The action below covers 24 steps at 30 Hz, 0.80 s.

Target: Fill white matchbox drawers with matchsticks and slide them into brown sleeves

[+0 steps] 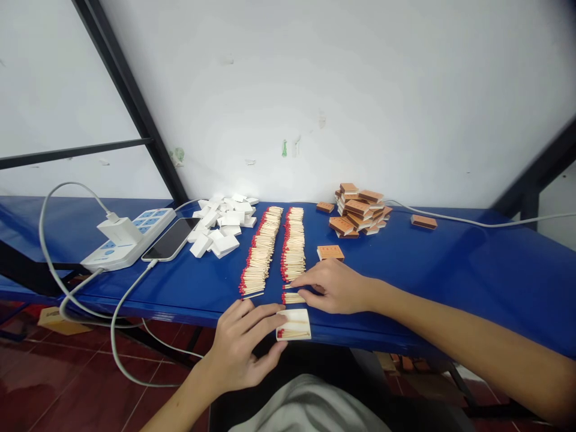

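Note:
My left hand (243,345) holds a white matchbox tray (294,324) at the table's front edge; a few red-tipped matches lie in it. My right hand (335,285) rests on the blue table (450,270), fingers closed on a small bunch of matches (292,297) at the near end of the right row. Two long rows of red-tipped matches (263,249) (293,243) run away from me. One orange matchbox sleeve (330,252) lies just beyond my right hand.
A heap of white inner trays (225,225) lies at the back left. A pile of orange sleeves (357,210) sits at the back right, with a single one (423,222) farther right. A phone (173,238), power strip (130,237) and cables occupy the left.

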### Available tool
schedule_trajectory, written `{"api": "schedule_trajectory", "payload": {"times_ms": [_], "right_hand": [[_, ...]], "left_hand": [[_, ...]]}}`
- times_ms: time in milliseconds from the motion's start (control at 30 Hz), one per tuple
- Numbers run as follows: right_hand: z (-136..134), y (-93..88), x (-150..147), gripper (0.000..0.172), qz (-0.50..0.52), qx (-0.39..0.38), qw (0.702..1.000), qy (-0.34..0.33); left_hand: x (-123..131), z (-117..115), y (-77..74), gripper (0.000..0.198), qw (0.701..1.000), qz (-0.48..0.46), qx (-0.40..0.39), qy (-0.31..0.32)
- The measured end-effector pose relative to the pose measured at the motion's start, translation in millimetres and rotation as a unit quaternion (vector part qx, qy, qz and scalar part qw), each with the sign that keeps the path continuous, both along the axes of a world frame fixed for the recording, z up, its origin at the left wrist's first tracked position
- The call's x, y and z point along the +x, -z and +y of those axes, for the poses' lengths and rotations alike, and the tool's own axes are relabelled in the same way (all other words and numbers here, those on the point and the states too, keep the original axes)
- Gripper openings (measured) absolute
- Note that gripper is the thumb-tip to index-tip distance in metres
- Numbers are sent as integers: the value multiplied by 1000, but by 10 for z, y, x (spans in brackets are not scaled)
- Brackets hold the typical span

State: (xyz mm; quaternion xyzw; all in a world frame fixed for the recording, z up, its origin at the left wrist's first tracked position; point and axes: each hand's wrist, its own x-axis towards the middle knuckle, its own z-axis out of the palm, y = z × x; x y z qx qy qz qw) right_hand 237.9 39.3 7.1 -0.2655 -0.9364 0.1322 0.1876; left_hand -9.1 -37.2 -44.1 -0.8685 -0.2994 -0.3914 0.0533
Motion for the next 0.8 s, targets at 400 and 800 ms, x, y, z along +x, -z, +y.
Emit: {"api": "schedule_trajectory", "payload": {"times_ms": [400, 800], "right_hand": [[-5, -15, 0, 21, -2, 19, 1000, 1], [3, -9, 4, 21, 14, 5, 1000, -11]], "left_hand": [[1, 8, -15, 24, 1000, 3, 8, -4], [-5, -2, -14, 23, 1000, 5, 8, -8]]}}
